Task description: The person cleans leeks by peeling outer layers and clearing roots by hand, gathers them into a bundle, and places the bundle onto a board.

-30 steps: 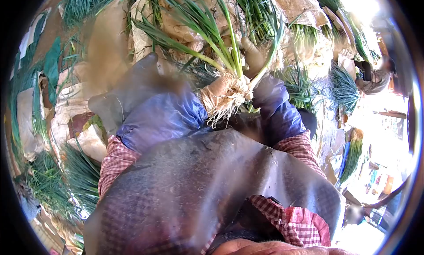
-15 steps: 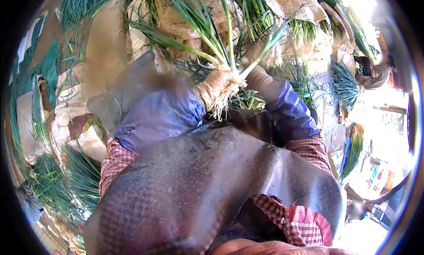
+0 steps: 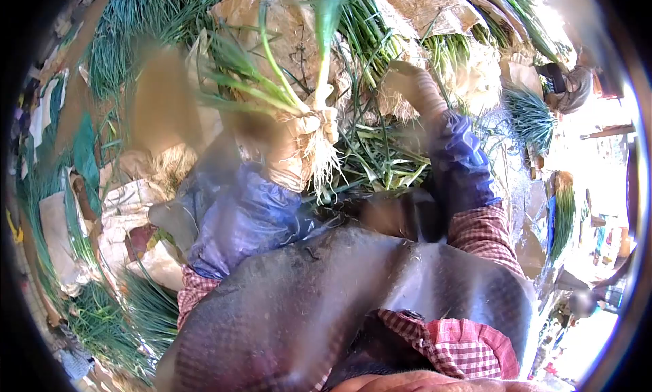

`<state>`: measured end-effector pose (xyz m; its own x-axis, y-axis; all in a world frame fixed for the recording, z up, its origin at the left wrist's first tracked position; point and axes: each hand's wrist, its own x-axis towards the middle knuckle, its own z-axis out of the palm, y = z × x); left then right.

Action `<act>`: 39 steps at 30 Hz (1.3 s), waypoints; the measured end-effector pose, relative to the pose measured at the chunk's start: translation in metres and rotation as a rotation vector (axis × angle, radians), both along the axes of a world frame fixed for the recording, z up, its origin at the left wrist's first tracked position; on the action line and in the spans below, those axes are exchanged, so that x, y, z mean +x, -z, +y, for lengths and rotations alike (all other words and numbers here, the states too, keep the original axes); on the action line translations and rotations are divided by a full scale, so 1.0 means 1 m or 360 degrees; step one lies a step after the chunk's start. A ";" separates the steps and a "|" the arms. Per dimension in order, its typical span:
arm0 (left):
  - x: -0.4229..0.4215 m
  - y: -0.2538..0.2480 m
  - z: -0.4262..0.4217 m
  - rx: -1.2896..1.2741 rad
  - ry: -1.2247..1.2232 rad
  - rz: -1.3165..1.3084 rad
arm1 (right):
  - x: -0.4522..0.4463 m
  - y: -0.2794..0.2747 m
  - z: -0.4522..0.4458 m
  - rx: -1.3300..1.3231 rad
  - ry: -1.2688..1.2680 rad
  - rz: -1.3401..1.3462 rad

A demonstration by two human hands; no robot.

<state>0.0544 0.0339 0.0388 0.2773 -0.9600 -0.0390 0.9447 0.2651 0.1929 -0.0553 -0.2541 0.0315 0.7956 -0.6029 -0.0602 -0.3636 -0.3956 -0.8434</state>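
My left hand [image 3: 295,144], in a pale glove, is closed round the white stems of some green onions [image 3: 288,86]. Their roots hang below the fingers and their green leaves fan upward, partly blurred. To the right, my right hand [image 3: 415,93], also gloved, reaches forward, away from the held onions, beside a bundle of green onions [image 3: 370,35]. Its fingers are blurred, and I cannot make out whether they touch anything. Loose green leaves [image 3: 387,158] lie in a heap between my two forearms.
A dark apron [image 3: 305,297] covers my lap. Green onion bundles wrapped in tan sacking [image 3: 435,8] lie ahead, with more bundles [image 3: 98,317] at the left. Another person [image 3: 574,90] is at the far right, near a bundle of onions [image 3: 530,117].
My left hand has moved left with the onions. My right hand has left the held stems and reached forward and right. More of the leaf heap shows between my arms.
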 end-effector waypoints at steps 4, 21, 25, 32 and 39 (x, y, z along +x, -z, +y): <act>0.002 0.006 0.001 0.0036 0.0086 -0.0063 | 0.018 0.022 -0.054 -0.0631 0.0408 0.0179; -0.006 0.009 -0.009 0.0082 0.0020 -0.0097 | 0.043 0.033 -0.002 -0.0577 -0.0264 0.0354; -0.012 0.015 -0.009 0.0162 -0.0036 -0.0040 | 0.025 0.077 0.006 -0.1005 -0.0180 0.0611; -0.013 0.011 -0.007 0.0319 -0.0132 -0.0124 | 0.027 0.014 0.042 -0.0876 0.0224 0.0714; -0.006 0.031 -0.007 0.0342 -0.0283 -0.0188 | 0.014 -0.033 0.133 -0.0033 -0.0116 -0.0294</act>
<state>0.0479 0.0270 0.0082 0.4552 -0.8692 -0.1933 0.8547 0.3657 0.3683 -0.0409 -0.1210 0.0650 0.8337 -0.5427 0.1026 -0.1731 -0.4331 -0.8846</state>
